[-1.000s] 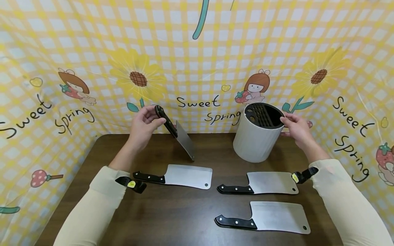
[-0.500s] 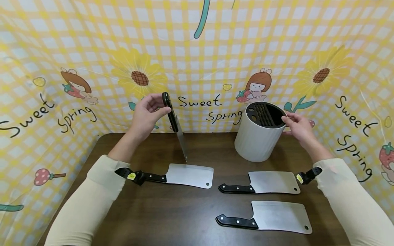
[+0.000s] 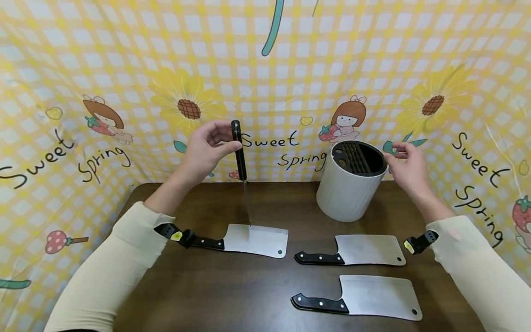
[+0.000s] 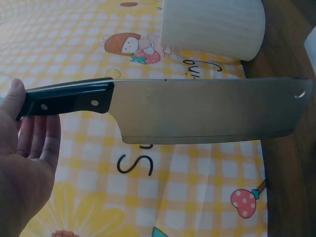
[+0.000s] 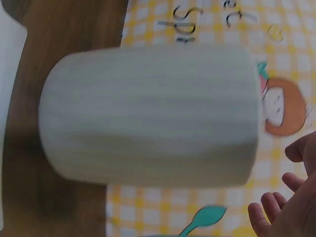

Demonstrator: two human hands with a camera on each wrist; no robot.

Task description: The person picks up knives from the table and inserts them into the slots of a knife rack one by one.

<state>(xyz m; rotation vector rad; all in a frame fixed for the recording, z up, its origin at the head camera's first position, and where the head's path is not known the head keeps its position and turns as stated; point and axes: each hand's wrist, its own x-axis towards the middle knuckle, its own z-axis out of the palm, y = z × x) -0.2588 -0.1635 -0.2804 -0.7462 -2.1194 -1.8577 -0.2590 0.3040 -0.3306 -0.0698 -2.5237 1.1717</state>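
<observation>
My left hand [image 3: 207,150] pinches the black riveted handle of a cleaver [image 3: 238,157] between thumb and fingers. This cleaver hangs blade down, nearly edge-on in the head view; the left wrist view shows its broad blade [image 4: 207,108] side-on, with a hole near the tip corner. To the right stands a white round knife block [image 3: 346,196], slotted on one side of its dark top and hollow on the other. My right hand [image 3: 410,170] is at the block's right rim, its fingers loosely bent and holding nothing. In the right wrist view a gap separates that hand from the block.
Below the raised cleaver, another cleaver [image 3: 257,240] lies flat on the brown table [image 3: 199,286]. Two more cleavers, an upper one [image 3: 371,250] and a lower one [image 3: 381,297], lie at the right front. A checked yellow cloth [image 3: 265,92] rises behind the table.
My left hand has moved the cleaver up and to the right, turning it from slanted to nearly upright. The right hand's fingers have come away from the block's rim.
</observation>
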